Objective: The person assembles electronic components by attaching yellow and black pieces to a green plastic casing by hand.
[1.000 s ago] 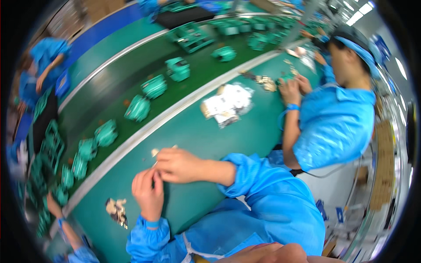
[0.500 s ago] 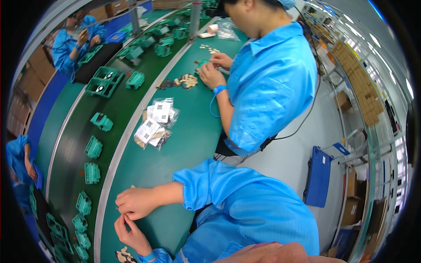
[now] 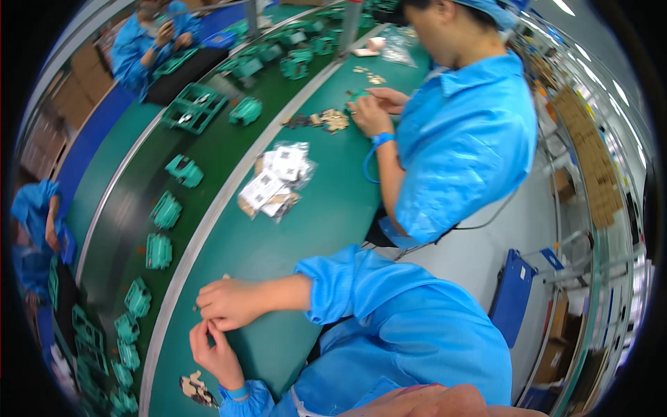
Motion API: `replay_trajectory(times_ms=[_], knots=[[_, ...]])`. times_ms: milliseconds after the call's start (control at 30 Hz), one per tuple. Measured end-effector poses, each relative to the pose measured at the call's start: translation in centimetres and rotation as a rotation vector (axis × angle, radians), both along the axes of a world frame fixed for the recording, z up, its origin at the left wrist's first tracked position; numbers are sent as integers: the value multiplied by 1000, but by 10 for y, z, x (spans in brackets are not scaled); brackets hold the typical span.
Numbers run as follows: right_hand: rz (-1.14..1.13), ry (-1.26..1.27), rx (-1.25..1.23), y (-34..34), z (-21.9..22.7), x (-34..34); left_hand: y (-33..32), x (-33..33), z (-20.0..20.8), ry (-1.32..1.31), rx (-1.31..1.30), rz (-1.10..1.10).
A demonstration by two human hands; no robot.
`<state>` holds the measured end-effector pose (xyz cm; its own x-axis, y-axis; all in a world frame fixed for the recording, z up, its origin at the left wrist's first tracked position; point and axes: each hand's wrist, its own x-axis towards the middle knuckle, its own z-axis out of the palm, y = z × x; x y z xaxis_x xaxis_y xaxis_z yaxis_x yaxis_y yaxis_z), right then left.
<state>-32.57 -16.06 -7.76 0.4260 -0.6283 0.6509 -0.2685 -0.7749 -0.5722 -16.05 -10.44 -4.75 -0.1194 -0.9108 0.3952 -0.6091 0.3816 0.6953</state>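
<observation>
My right hand [image 3: 231, 304], the upper one in the picture, is closed with its fingertips bent together over the green table. Just below it, my left hand [image 3: 217, 354] pinches thumb and fingers together, its tips nearly meeting the right hand's. Whatever the two hold is hidden or too small to name; a tiny dark bit peeks out at the right hand's fingertips. Beside my left wrist lies a small heap of cream and black pieces [image 3: 197, 390]. Farther up the table rest clear plastic bags [image 3: 274, 182] with white printed labels and small parts inside.
Left of a metal rail, a dark green conveyor [image 3: 132, 229] carries several green housings [image 3: 159, 251] and a green divided tray [image 3: 194, 108]. A co-worker in blue [image 3: 462, 139] handles a green part near more cream pieces [image 3: 332, 120]. Other people sit across the conveyor.
The whole view has shifted, so the table and co-worker appear farther right. My hands stay together in much the same pose. More of the cream and black heap shows.
</observation>
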Motion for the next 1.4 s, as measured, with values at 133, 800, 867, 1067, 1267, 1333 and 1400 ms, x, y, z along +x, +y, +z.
replay_trajectory(times_ms=[133, 800, 867, 1067, 1267, 1333, 1400], knots=[[5, -7, -17, -1, 0, 2, -3, 8, 0, 26, 24, -28], [-9, 83, 183, 6, 25, 4, -10, 19, -15, 42, -161, -6], [-10, 83, 185, 6, 25, 3, -11, 18, -16, 38, -160, -4], [-22, 77, 198, 5, 24, -1, -13, 14, -14, 80, -125, 5], [-36, 112, 130, 4, 26, -4, -13, 8, -17, 67, -138, 26], [-45, 134, 101, 4, 25, -5, -12, 7, -16, 19, -146, 38], [-72, 178, 65, 5, 24, -6, -11, 5, -12, -142, -219, 88]])
